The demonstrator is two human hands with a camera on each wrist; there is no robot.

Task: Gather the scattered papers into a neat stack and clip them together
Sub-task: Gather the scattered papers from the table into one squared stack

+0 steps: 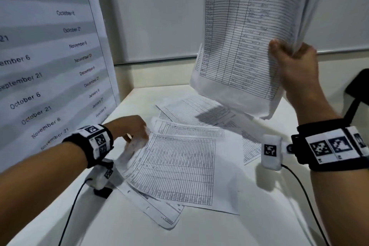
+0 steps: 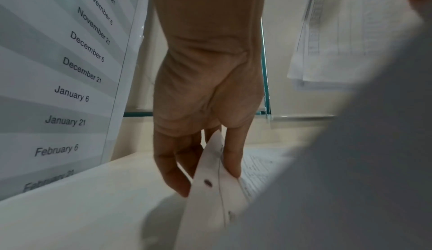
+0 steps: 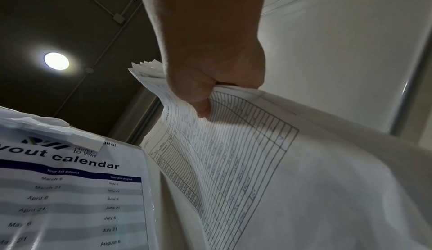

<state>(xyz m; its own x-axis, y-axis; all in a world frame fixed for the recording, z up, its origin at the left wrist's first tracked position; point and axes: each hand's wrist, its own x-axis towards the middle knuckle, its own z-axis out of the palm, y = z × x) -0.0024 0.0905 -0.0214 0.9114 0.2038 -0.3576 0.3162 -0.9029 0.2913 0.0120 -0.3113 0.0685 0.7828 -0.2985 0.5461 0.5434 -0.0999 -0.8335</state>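
Observation:
My right hand (image 1: 293,60) grips a bundle of ruled forms (image 1: 245,42) held upright above the table's far right; in the right wrist view the thumb presses on the bundle of forms (image 3: 233,152) and the right hand (image 3: 205,80) is closed round its edge. My left hand (image 1: 133,132) pinches the lifted left edge of a ruled sheet (image 1: 175,164) lying on the white table (image 1: 239,225). In the left wrist view the left hand (image 2: 205,161) holds that punched edge (image 2: 215,185) between fingers and thumb. More sheets (image 1: 199,112) lie scattered behind. A small black object (image 1: 102,192), perhaps a clip, sits under my left wrist.
A large payout calendar poster (image 1: 46,62) stands along the table's left side, close to my left hand. A white wall panel (image 1: 155,14) closes the back. A dark object (image 1: 357,88) sticks in at the right edge. Cables run from both wrist units.

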